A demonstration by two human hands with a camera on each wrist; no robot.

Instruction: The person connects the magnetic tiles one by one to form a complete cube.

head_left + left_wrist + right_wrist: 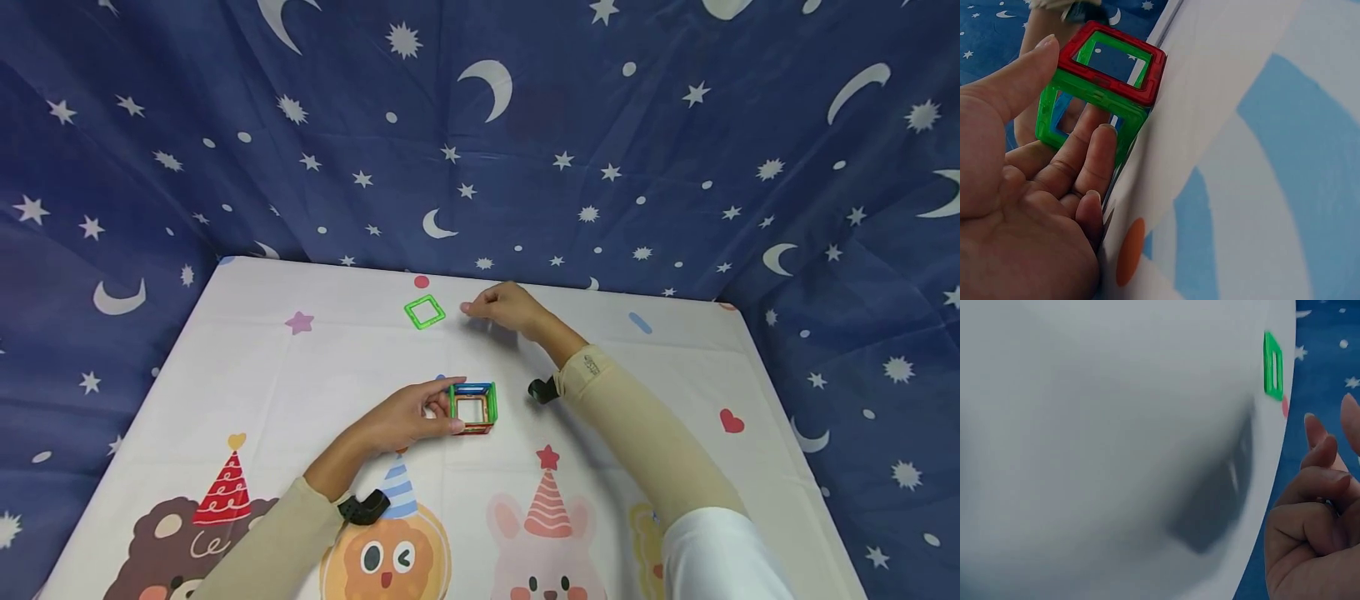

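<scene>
My left hand (401, 417) holds a small box of see-through magnetic tiles (488, 408) at its left side, on the table. Thumb and index finger lie along its edges, and the other fingers bend against the green side. In the left wrist view the box shows a red tile (1154, 78) facing the camera, next to green ones. Farther back, my right hand (513, 308) hovers over the table with nothing in it, thumb and index finger apart and the other fingers curled. Left of its fingertips lies a flat green square tile (410, 315), also visible in the right wrist view.
A white tablecloth (360, 342) printed with party animals, a star and a heart covers the table. Dark blue curtains (525, 217) with moons and stars rise behind it and at both sides. A black wrist camera (543, 390) hangs below the right forearm.
</scene>
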